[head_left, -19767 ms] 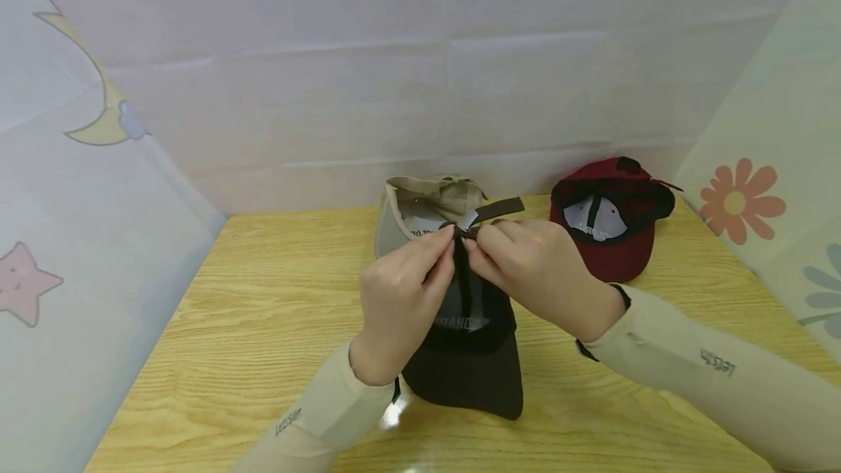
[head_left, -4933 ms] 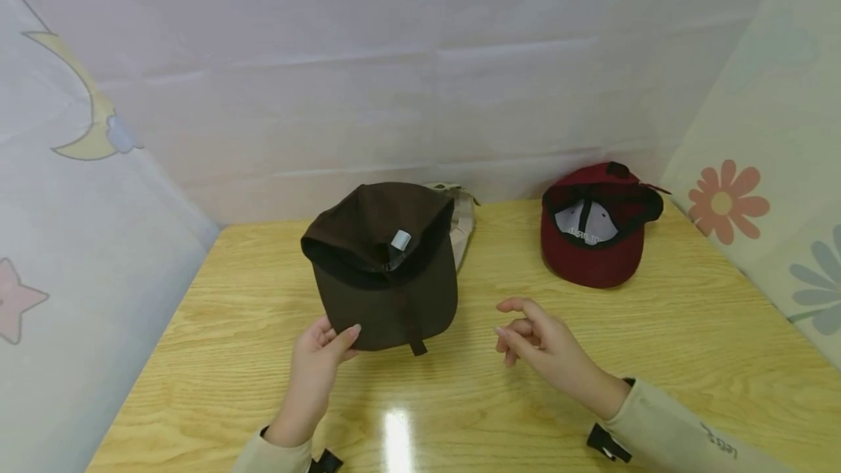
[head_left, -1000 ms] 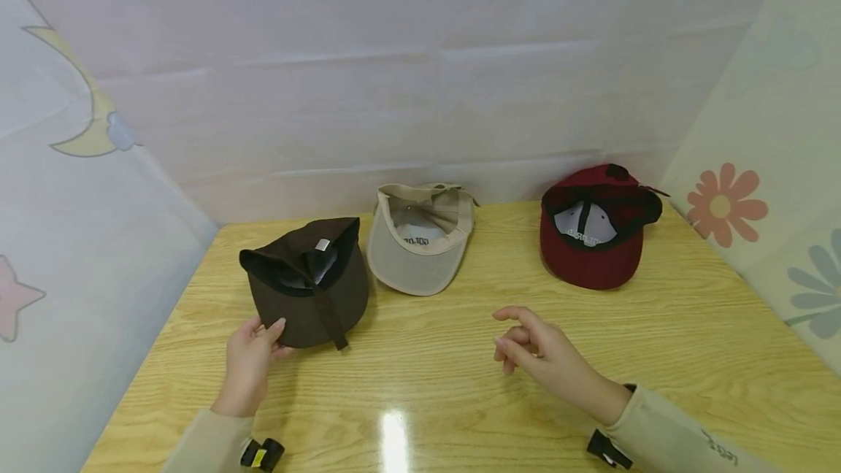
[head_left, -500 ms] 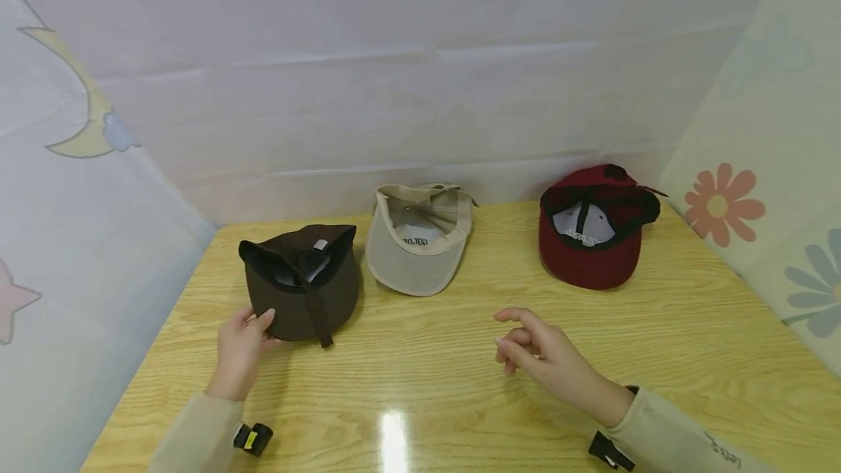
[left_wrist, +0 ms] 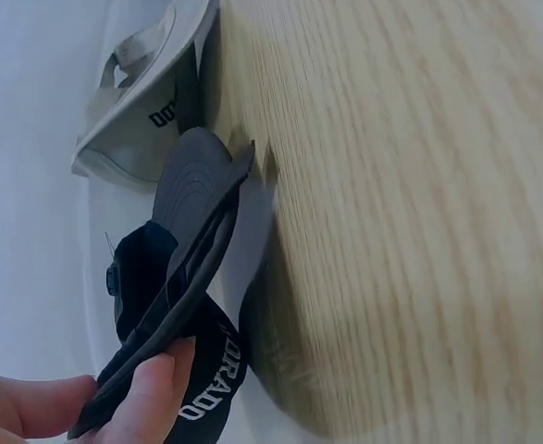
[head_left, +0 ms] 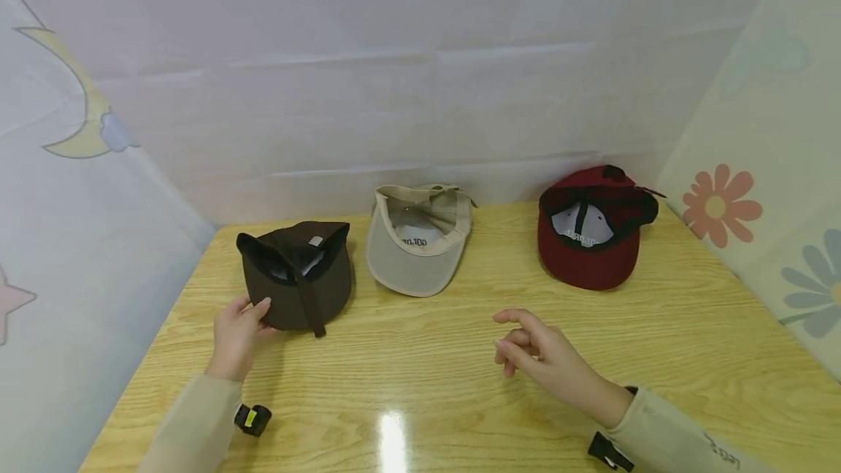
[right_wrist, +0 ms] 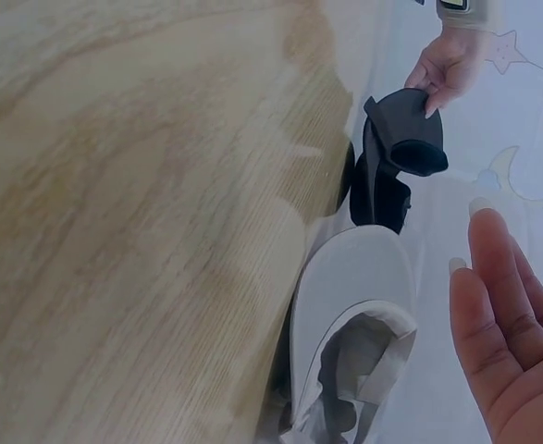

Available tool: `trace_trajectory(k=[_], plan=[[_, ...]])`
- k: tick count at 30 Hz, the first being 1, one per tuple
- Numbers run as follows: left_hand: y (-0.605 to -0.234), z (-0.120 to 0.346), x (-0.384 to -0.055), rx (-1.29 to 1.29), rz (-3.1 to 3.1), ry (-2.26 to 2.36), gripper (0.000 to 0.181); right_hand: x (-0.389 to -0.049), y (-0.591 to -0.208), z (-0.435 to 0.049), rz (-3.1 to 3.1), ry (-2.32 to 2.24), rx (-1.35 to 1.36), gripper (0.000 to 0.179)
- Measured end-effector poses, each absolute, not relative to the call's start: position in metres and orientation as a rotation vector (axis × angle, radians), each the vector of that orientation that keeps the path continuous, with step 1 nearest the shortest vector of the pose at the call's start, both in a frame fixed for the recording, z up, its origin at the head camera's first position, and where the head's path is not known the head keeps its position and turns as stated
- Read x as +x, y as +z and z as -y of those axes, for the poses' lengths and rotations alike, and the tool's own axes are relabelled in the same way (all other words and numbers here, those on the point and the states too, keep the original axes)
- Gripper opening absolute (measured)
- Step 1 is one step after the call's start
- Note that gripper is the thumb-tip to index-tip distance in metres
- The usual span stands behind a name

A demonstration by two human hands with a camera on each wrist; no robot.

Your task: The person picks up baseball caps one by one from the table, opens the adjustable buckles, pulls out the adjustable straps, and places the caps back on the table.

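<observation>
Brown cap (head_left: 289, 289), brim (head_left: 282, 310) between pinching left fingers (left_wrist: 148, 398), well apart from loosely curled right fingers (head_left: 515, 316)

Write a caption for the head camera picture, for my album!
A left hand holds a brown cap by its brim, with a beige cap and a red cap on the wooden table.

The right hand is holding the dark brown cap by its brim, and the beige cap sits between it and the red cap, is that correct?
Not quite: the head view shows the left hand holding the dark brown cap by its brim. The rest stands.
</observation>
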State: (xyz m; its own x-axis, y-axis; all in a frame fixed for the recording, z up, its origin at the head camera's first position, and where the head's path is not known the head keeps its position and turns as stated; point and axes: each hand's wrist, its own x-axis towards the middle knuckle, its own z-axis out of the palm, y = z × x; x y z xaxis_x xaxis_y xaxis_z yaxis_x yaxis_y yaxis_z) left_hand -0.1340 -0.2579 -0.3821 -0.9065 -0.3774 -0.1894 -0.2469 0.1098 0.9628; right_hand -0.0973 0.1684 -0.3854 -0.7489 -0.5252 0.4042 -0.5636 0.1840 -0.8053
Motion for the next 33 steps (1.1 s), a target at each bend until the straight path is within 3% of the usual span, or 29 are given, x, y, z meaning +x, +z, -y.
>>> trace_trajectory(k=[13, 22, 33], plan=[[-0.385, 0.264, -0.153, 0.704, 2.286, -1.863, 0.049, -0.097, -0.385, -0.169, 2.403, 1.658, 1.104, 0.028], [-0.38, 0.263, -0.163, 0.601, 2.373, -1.513, 0.037, -0.1, -0.386, -0.17, 2.411, 1.645, 1.124, 0.028], [-0.372, 0.265, -0.16, 0.62, 2.337, -1.584, 0.045, -0.099, -0.386, -0.17, 2.432, 1.642, 1.121, 0.028]])
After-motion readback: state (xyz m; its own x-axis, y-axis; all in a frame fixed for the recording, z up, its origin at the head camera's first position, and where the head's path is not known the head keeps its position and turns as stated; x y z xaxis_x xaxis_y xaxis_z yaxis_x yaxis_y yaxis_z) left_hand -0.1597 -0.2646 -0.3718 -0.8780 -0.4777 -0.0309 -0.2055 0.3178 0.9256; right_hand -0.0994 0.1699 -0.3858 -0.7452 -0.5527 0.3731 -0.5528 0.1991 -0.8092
